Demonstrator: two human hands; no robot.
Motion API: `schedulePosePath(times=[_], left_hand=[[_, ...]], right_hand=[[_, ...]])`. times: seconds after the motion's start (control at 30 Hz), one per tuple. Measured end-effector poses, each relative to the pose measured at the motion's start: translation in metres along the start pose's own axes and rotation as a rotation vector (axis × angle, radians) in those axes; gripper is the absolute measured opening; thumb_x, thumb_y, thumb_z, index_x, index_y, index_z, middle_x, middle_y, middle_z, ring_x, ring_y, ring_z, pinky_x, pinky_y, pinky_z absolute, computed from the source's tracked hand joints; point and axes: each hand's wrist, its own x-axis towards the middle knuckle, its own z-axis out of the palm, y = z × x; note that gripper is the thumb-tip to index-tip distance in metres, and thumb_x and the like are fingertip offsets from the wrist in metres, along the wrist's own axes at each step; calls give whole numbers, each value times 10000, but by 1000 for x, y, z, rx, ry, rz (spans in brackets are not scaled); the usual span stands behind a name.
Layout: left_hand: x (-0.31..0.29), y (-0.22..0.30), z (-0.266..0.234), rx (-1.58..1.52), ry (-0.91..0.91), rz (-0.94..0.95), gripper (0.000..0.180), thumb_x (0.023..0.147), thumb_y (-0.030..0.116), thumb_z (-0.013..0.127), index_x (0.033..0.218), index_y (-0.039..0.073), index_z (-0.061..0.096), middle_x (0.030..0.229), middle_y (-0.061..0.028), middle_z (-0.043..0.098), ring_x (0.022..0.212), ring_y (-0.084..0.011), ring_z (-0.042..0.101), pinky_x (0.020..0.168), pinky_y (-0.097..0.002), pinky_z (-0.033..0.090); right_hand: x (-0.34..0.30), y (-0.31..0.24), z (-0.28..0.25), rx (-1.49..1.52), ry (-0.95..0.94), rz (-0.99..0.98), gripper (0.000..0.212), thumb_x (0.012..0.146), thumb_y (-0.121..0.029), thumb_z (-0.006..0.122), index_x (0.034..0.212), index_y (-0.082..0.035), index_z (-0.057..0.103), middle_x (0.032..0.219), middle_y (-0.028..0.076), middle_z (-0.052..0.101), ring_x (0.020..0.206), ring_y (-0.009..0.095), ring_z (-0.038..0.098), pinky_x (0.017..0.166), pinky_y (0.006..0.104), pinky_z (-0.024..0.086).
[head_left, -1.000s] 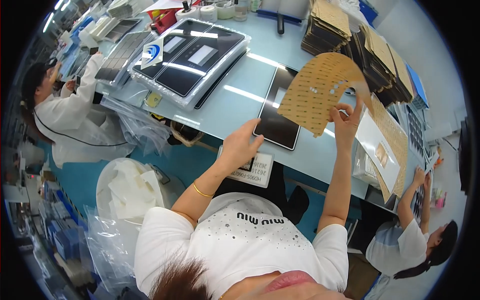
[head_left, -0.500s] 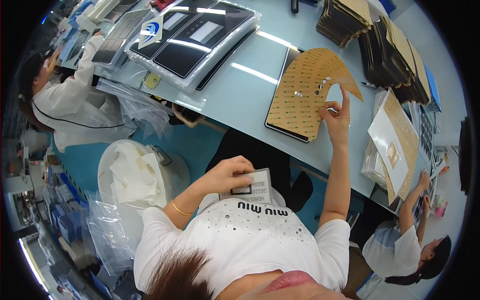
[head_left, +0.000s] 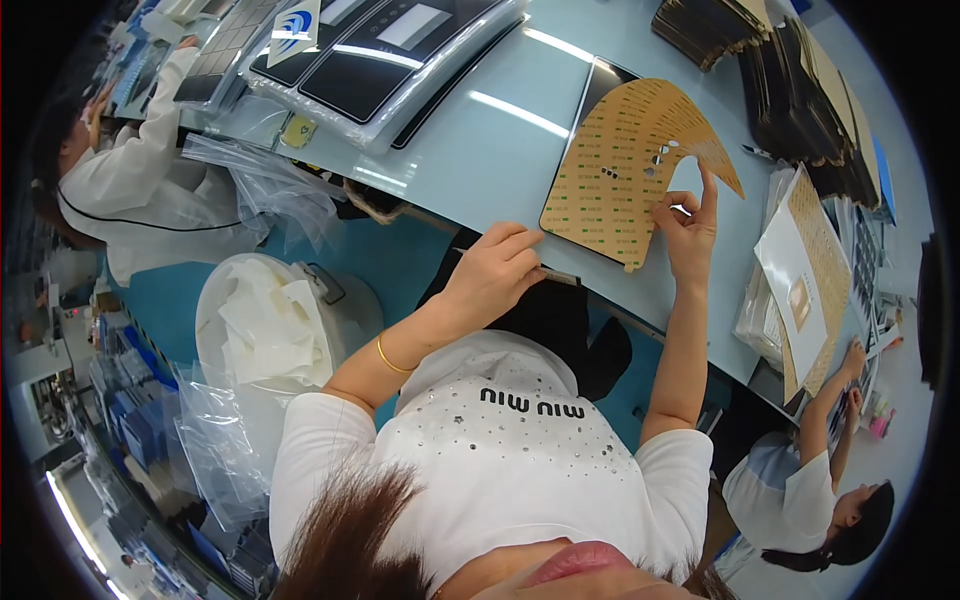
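Observation:
A tan adhesive-backed sheet point(head_left: 605, 190) with rows of small green print lies over a dark flat panel point(head_left: 603, 78) near the table's front edge. Its right part curls up and back, and small cut-outs show in it. My right hand point(head_left: 690, 225) is closed in a pinch at the sheet's near right edge, index finger stretched up along the curl. Just off the sheet's near left corner is my left hand point(head_left: 500, 268), fingers curled round a thin flat plate point(head_left: 561, 277) seen nearly edge-on, mostly hidden by the hand.
Plastic-wrapped black panels point(head_left: 370, 70) are stacked at the far left. Piles of brown sheets point(head_left: 800, 95) stand at the far right, a white sheet point(head_left: 790, 262) nearer. A white bin point(head_left: 225, 300) holds crumpled paper. One person point(head_left: 150, 190) works left, another point(head_left: 800, 490) right.
My left hand has moved up and forward from my lap to the table edge, and the plate has turned from face-on to nearly edge-on. My right hand keeps its pinch.

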Motion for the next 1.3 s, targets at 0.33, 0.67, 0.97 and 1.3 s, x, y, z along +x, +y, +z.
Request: schedulePosePath(times=[0.33,0.67,0.97,1.3], left_hand=[[0,-1,1,-15,-9,-37,145,714,69,728,768,28,599,1072,-99,640,1001,-286,568,791,-350,509],[1,0,0,86,-69,38,203,684,54,734,737,15,542,1137,-130,598,1004,-299,556,831,-366,495],[3,-7,6,-28,-127,68,233,695,17,728,712,-24,499,1144,-169,524,1203,-340,481,1020,-441,422],[5,-6,5,-30,-116,50,230,701,12,730,695,-19,502,1146,-157,538,1208,-320,490,1013,-437,432]], right_hand=[[0,-1,1,-72,-2,10,753,778,91,601,1435,-140,316,787,11,584,617,33,529,604,204,465],[1,-4,5,-149,7,-27,733,783,80,606,1428,-138,334,780,5,583,607,22,509,604,185,451],[3,-8,9,-166,18,-17,743,760,91,571,1413,-206,378,710,3,545,605,43,523,552,213,491],[6,-9,12,-279,34,0,724,762,68,568,1396,-249,418,683,-7,533,582,30,499,535,206,447]])
